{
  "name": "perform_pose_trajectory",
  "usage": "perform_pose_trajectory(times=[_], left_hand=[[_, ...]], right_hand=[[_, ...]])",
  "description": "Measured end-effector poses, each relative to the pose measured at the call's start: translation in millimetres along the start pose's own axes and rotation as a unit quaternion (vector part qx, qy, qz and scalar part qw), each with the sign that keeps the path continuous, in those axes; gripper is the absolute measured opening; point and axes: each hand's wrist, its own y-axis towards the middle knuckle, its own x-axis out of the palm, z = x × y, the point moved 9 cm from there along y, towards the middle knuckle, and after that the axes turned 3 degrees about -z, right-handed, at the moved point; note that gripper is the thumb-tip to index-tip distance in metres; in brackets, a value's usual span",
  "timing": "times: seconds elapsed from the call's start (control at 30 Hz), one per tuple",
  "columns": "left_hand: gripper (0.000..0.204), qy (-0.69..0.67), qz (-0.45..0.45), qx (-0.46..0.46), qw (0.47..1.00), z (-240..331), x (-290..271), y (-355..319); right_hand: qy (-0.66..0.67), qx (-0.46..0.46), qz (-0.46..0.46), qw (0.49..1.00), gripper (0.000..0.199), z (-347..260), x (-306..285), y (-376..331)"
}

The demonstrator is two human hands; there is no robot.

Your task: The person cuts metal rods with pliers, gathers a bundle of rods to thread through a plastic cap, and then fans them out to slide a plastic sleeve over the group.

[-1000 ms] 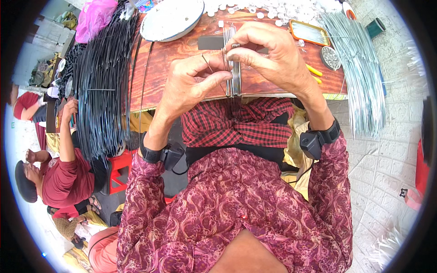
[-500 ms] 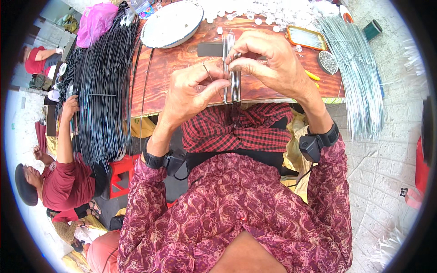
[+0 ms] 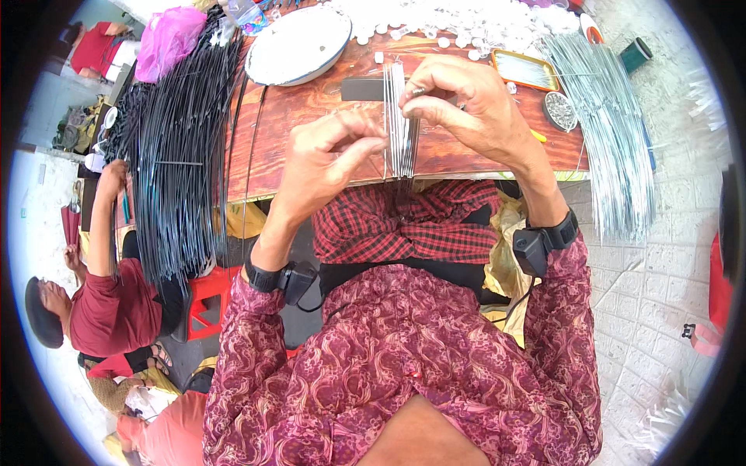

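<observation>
Both my hands are raised over the near edge of the wooden table, on either side of a row of thin silvery and dark wires [image 3: 399,116]. The near ends of that row reach the table edge above my lap. My left hand [image 3: 326,155] is closed, thumb against fingertips, just left of the wires; whatever is in the pinch is too fine to make out. My right hand [image 3: 466,105] curls above the right side of the row, with a small dark metal piece [image 3: 418,92] between its fingers. Behind the wires lies a dark flat strip [image 3: 362,88].
A white basin [image 3: 299,45] stands at the back, beside many small clear plastic pieces [image 3: 466,23]. Long black wires [image 3: 183,163] hang over the left edge, silvery wires [image 3: 606,140] over the right. A yellow tray [image 3: 525,68] and round dish [image 3: 559,111] sit right. A co-worker [image 3: 116,311] sits left.
My hands have moved apart, the right one slightly rightward. More of the wire row shows between them. The thin dark wire seen at my left fingers earlier is no longer clearly visible.
</observation>
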Motion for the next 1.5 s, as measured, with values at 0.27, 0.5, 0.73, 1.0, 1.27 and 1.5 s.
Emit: perform_pose_trajectory(times=[0.27, 0.5, 0.73, 1.0, 1.27, 1.5], left_hand=[[0.013, 0.006, 0.003, -0.019, 1.000, 9.3, 7.3, 6.8], [0.017, 0.050, -0.038, 0.006, 0.998, 12.1, 6.6, 13.4], [0.021, 0.061, -0.066, 0.054, 0.994, 9.3, 12.3, 23.5], [0.016, 0.061, -0.101, 0.096, 0.988, 19.4, 19.1, 28.8], [0.017, -0.077, -0.112, 0.025, 0.990, 3.1, 28.4, 24.7], [0.016, 0.012, -0.119, 0.055, 0.991, 8.6, 19.1, 29.3]], right_hand=[[-0.047, 0.014, 0.053, 0.997, 0.011, -8.0, 6.0, 0.1], [-0.061, -0.006, 0.086, 0.994, 0.015, -11.4, 2.6, -1.6], [-0.060, -0.009, 0.091, 0.994, 0.015, -14.9, 1.0, -0.6], [-0.054, -0.011, 0.097, 0.994, 0.014, -20.9, -0.5, -5.4], [-0.010, 0.017, 0.086, 0.996, 0.015, -20.5, 1.1, -7.7], [-0.113, -0.014, 0.071, 0.991, 0.033, -31.2, 5.0, -1.9]])
